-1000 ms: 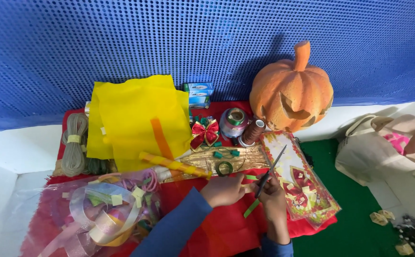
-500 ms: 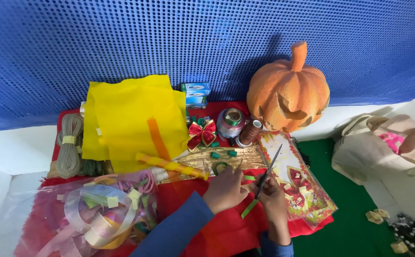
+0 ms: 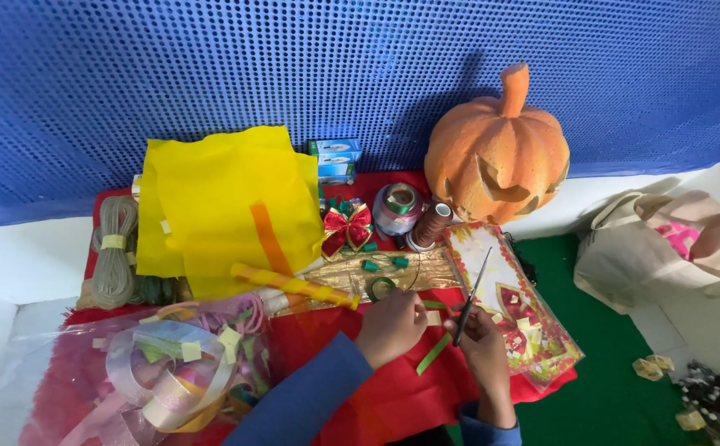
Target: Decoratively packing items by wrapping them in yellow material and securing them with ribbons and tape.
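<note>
A red cloth (image 3: 376, 396) covers the work surface at lower centre, with a blue dotted wall (image 3: 294, 66) behind and green matting (image 3: 616, 363) at lower right. The left hand (image 3: 390, 325) is curled, pinching a thin green strip (image 3: 433, 353) that hangs down past it. The right hand (image 3: 482, 334) is closed round slim scissors (image 3: 471, 297), blades pointing up. A rough orange pumpkin (image 3: 497, 157) sits upper right; soft yellow felt (image 3: 228, 206) lies upper left.
</note>
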